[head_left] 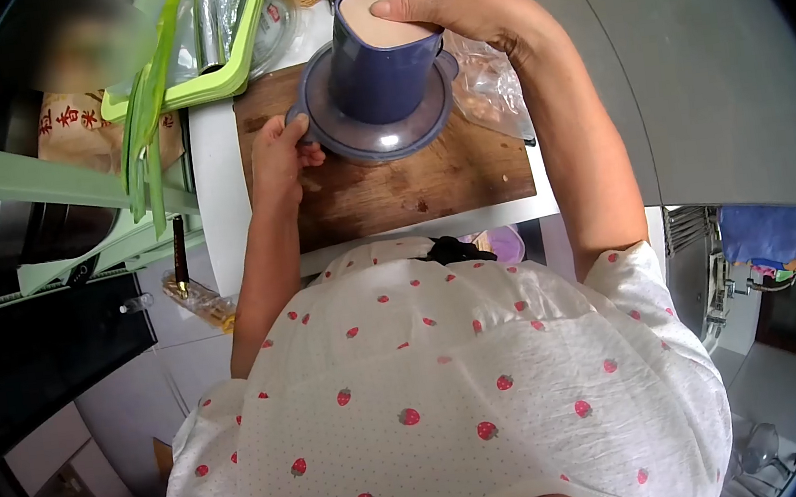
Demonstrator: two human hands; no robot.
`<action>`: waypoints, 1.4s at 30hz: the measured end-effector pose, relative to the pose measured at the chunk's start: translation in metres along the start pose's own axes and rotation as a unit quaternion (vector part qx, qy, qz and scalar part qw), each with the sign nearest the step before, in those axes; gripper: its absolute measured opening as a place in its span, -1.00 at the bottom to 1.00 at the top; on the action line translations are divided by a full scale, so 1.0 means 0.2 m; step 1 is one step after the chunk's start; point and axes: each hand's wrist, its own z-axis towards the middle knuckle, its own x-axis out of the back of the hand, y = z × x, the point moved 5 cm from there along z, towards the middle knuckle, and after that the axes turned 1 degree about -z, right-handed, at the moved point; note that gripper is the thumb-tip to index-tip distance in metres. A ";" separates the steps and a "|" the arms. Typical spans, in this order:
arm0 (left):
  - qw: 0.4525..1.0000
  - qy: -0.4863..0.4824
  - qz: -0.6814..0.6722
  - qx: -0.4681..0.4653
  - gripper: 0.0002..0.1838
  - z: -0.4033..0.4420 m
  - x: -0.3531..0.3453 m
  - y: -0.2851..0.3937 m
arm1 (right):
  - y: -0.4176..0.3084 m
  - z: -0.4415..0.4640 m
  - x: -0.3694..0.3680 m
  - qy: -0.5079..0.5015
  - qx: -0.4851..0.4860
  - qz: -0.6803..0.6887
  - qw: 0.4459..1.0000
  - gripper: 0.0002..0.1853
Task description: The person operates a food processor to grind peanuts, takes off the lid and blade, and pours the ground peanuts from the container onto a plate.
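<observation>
A dark blue-purple appliance body (384, 83) with a beige top stands on a wide, round translucent lid (330, 124), much like the motor unit of a food chopper. Whatever is under the lid is hidden. My left hand (278, 159) pinches the tab at the lid's left edge between thumb and fingers. From the far right, my right hand (463, 0) grips the top of the body. Its thumb presses on the beige surface, and the other fingers are partly hidden behind. Beneath everything lies a wooden cutting board (382, 196) with wet stains.
A clear plastic bag (493, 90) lies against the board's right side. At the back left, a lime-green basket (243, 55) holds clear plastic packaging. Long green leaves (144, 130) hang over its edge near a printed sack (71, 138). A grey surface (692, 68) extends rightward.
</observation>
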 end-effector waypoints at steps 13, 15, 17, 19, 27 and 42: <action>1.000 -0.006 0.023 0.003 -0.80 -0.02 0.00 0.01 | 0.05 0.00 -0.01 0.023 0.009 0.143 0.989 -0.28; 1.000 -0.005 0.022 0.004 -0.81 -0.01 0.00 0.00 | 0.05 0.01 -0.02 0.001 0.022 0.118 0.993 -0.28; 1.000 -0.005 0.023 0.006 -0.81 -0.01 0.00 0.00 | 0.08 0.03 -0.03 -0.005 0.036 0.122 0.992 -0.27; 1.000 -0.008 0.030 0.005 -0.81 -0.01 0.00 0.00 | 0.07 0.03 -0.03 -0.009 0.051 0.127 0.991 -0.27; 0.999 -0.018 0.031 0.000 -0.83 -0.01 -0.01 0.00 | 0.02 -0.06 0.02 0.064 0.000 0.072 0.995 -0.27; 0.969 -0.102 -0.207 0.091 -0.77 -0.36 0.01 -0.41 | 0.56 -0.94 -0.51 0.476 -0.089 0.311 0.817 -0.76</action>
